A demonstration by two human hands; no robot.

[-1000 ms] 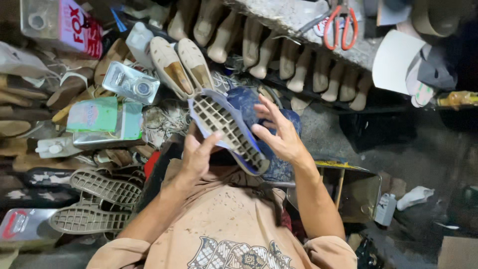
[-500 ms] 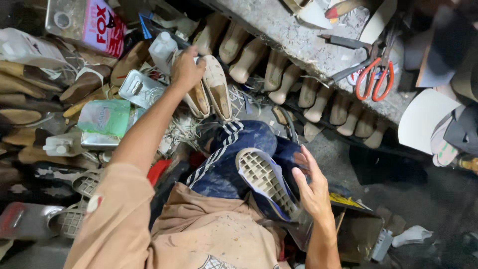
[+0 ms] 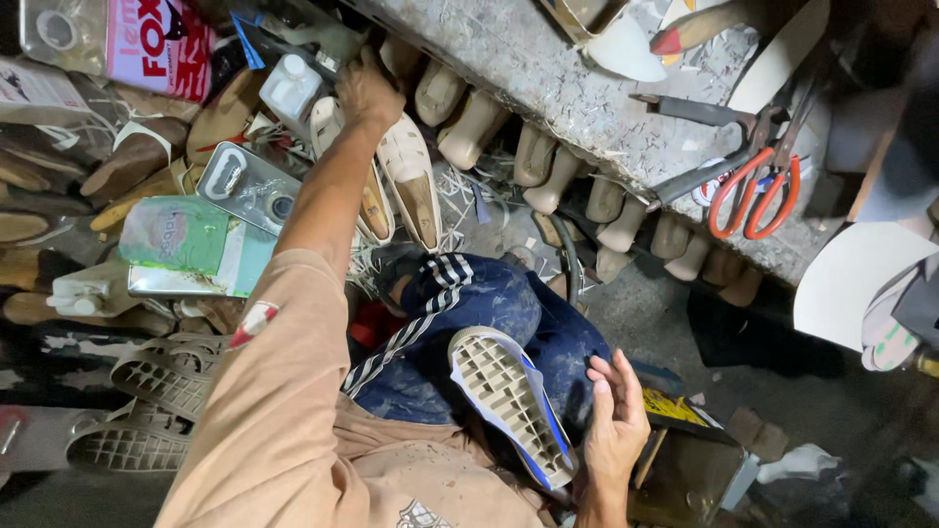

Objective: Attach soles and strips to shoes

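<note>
Overhead, left hand (image 3: 367,90) reaches onto the cream shoe uppers (image 3: 411,191), grip unclear; right hand (image 3: 616,430), fingers open, steadies the white sole (image 3: 509,401) on the lap, best kept level while reaching

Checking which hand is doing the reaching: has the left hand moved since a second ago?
Yes. The left hand has left the shoe sole on the lap and reached forward to the cream shoes under the bench edge.

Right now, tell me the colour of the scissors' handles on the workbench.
Orange-red handles on the scissors, seen clearest in the head view.
</note>
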